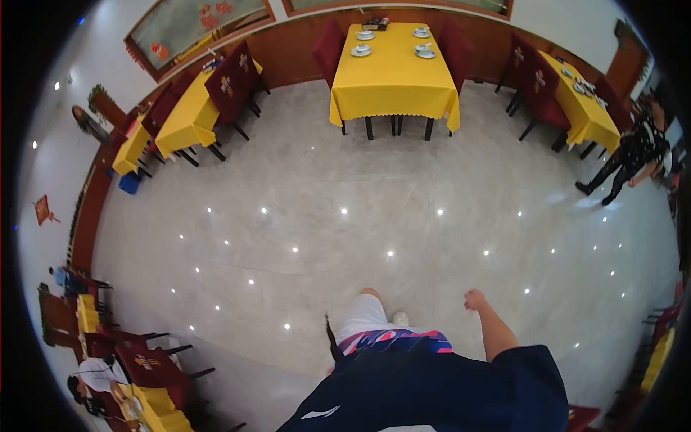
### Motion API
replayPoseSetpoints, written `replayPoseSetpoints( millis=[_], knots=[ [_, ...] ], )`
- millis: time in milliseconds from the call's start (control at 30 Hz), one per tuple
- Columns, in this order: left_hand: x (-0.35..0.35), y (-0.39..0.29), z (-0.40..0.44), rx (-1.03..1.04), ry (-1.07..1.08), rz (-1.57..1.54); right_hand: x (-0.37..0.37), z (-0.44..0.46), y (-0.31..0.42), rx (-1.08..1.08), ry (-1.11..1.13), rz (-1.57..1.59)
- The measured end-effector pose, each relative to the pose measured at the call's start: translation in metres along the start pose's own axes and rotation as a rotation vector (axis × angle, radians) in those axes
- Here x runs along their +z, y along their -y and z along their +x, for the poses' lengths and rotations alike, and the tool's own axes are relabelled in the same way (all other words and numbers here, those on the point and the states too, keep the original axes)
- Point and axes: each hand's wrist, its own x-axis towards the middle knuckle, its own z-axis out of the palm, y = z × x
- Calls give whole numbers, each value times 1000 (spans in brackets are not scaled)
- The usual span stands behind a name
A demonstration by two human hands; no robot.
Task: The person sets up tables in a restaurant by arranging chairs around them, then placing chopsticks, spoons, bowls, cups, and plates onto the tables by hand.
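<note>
My right hand (473, 299) hangs over the grey floor (403, 187) at the end of a bare forearm, fingers curled in, with nothing visible in them. Of my left hand (330, 371) only a sliver shows at the edge of my dark shirt (432, 385); its fingers are hidden. Close above that sliver a thin black strap-like strip (332, 338) sticks out, and I cannot tell whether the hand grips it. White shorts (364, 315), one knee and a pale shoe (401, 318) show beneath me.
Ahead stands a yellow-covered table (394, 72) with bowls and plates between dark red chairs. More yellow tables flank it at left (188, 115) and right (576, 101). A person in dark clothes (633, 147) stands at right; another in white (97, 376) sits at lower left.
</note>
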Motion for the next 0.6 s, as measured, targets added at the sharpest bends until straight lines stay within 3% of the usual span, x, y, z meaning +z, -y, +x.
replayPoseSetpoints(
  millis=[67, 100, 133, 167, 267, 300, 333, 400, 500, 600],
  knots=[
    [65, -45, 38, -26, 20, -84, -49, 77, 84, -308, -296, -453],
    [93, -74, 55, -39, 30, -126, -57, 180, 78, -648, -464, -694],
    [103, -102, 86, -48, 39, -170, -87, 159, 156, -647, -463, -724],
    [111, -139, 127, -57, 46, -213, -109, 117, 249, -242, -156, 80],
    [139, -237, 193, -58, 111, -285, -136, 138, 369, -399, -62, 261],
    [133, -265, 217, 248, 157, 163, -137, 145, 389, -390, -52, 268],
    [136, -308, 238, -185, 142, -171, -138, 159, 399, -336, -29, 280],
    [137, -386, 285, -228, 169, 29, -142, 196, 386, -174, 61, 257],
    [165, -509, 373, -83, 145, 154, -160, 215, 384, 111, 185, 380],
    [186, -622, 465, 51, 264, 481, -171, 222, 381, 304, 103, 532]
  ],
)
